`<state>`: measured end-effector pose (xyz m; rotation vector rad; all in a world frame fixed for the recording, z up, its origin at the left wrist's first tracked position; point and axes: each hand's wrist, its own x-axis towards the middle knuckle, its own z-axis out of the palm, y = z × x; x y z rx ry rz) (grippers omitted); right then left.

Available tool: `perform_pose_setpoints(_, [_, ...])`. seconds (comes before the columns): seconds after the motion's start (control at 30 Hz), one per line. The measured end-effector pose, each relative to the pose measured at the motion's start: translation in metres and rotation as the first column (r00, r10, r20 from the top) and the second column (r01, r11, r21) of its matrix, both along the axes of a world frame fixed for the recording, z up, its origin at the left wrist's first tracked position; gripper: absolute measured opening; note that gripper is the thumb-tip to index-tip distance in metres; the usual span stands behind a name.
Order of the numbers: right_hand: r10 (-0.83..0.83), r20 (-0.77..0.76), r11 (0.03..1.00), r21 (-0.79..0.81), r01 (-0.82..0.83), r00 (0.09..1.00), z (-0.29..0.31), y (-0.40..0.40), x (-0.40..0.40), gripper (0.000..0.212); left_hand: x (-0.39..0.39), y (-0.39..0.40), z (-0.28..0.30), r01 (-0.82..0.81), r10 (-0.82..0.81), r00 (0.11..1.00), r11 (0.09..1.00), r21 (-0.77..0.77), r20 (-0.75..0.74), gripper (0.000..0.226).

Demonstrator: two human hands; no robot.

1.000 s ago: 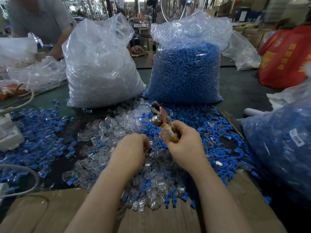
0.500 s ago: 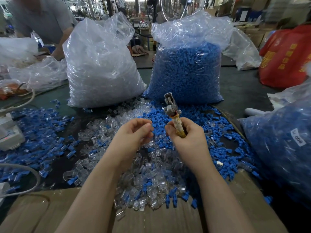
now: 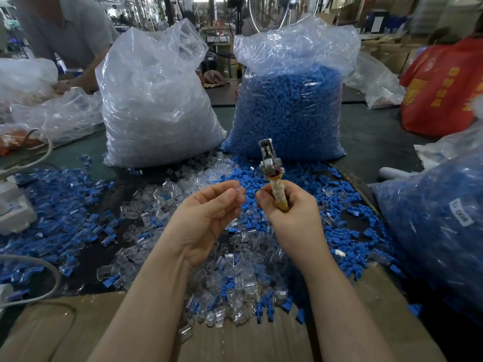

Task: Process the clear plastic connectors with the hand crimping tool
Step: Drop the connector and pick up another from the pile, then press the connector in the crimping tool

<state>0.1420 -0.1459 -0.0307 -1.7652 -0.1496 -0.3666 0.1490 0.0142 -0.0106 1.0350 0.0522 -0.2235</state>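
My right hand (image 3: 292, 215) grips the taped handle of the hand crimping tool (image 3: 270, 165), which stands upright with its metal jaws at the top. Just left of it, my left hand (image 3: 206, 218) is raised palm up and pinches one clear plastic connector (image 3: 239, 190) at its fingertips, a short gap from the tool's handle. Below both hands lies a loose heap of clear connectors (image 3: 235, 280) mixed with blue caps (image 3: 337, 205).
A big bag of clear connectors (image 3: 154, 100) and a big bag of blue caps (image 3: 290, 105) stand behind the heap. Another blue-filled bag (image 3: 439, 226) sits at the right. Cardboard (image 3: 235, 340) covers the near edge. A white device with cables (image 3: 13, 210) sits left. Other people work beyond.
My left hand rose out of the heap, turned palm up with a clear connector. My right hand swung the crimping tool from tilted left to upright.
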Motion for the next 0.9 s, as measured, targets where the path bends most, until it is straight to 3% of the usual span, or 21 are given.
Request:
perform_pose_setpoints(0.47, [-0.006,0.007,0.998,-0.057,0.006,1.000,-0.001,0.003,-0.001,0.020,-0.005,-0.009,0.002,-0.062,0.039,0.993,0.976,0.211,0.111,0.025])
perform_pose_setpoints(0.9, [0.023,-0.010,0.998,-0.056,-0.024,1.000,-0.003,0.004,0.001,0.014,-0.006,-0.011,0.000,-0.251,0.117,0.950,0.841,0.480,0.291,0.022])
